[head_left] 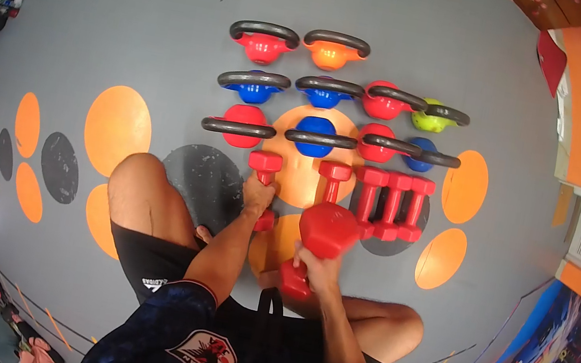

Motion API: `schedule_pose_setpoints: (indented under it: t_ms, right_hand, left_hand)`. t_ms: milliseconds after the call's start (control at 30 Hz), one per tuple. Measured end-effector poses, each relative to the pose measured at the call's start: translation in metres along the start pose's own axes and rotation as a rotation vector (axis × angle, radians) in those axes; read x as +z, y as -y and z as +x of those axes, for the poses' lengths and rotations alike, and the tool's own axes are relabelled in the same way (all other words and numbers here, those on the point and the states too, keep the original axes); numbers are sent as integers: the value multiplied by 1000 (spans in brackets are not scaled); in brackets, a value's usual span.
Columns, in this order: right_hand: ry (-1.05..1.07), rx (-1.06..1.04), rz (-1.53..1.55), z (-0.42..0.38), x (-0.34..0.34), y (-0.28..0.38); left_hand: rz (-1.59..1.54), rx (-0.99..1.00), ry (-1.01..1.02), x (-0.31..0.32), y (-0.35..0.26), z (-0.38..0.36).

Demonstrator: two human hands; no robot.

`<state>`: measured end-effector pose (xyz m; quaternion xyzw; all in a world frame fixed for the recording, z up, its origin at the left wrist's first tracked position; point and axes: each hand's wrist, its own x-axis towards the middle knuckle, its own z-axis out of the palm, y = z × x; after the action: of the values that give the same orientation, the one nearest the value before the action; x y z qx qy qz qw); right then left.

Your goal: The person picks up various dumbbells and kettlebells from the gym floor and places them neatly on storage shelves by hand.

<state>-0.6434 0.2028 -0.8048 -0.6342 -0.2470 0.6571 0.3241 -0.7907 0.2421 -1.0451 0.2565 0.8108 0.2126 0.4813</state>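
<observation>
So the right hand (322,269) is clenched around the grip of a big red dumbbell (329,230), up in front of the lap. Its long axis runs at a slant: one head points away from the body and a bit right, the other back toward the lap and a bit left. The far head looks way bigger, kinda blurry at the edge, chunky and faceted with a smooth, slightly shiny coating and some faint markings I can't read.

Left hand (257,195) has its fingers closed on a smaller red dumbbell (265,162), long axis pretty much straight out from the body, just below the kettlebells (244,127). Same angular heads, same glossy red.

Right of that there's another dumbbell (336,172), partly hidden, then three more (393,206) side by side, all pointing away. Kettlebells are round, red, blue, orange and lime, with dark looped handles, on the grey floor (177,29).
</observation>
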Motion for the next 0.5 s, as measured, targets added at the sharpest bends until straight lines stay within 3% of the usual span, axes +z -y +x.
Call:
schedule_pose_setpoints:
  t_ms: [233, 367, 500]
  right_hand:
    - [-7, -106, -42, -35, -34, 3]
    - [-66, -162, 147, -20, -25, 12]
    - [-10, -147, 272, -21, -20, 27]
  left_hand:
    - [-44, -15, -17, 3, -5, -11]
    - [-102, -48, -15, -7, -20, -23]
    - [-326, 46, 153, -35, -38, -76]
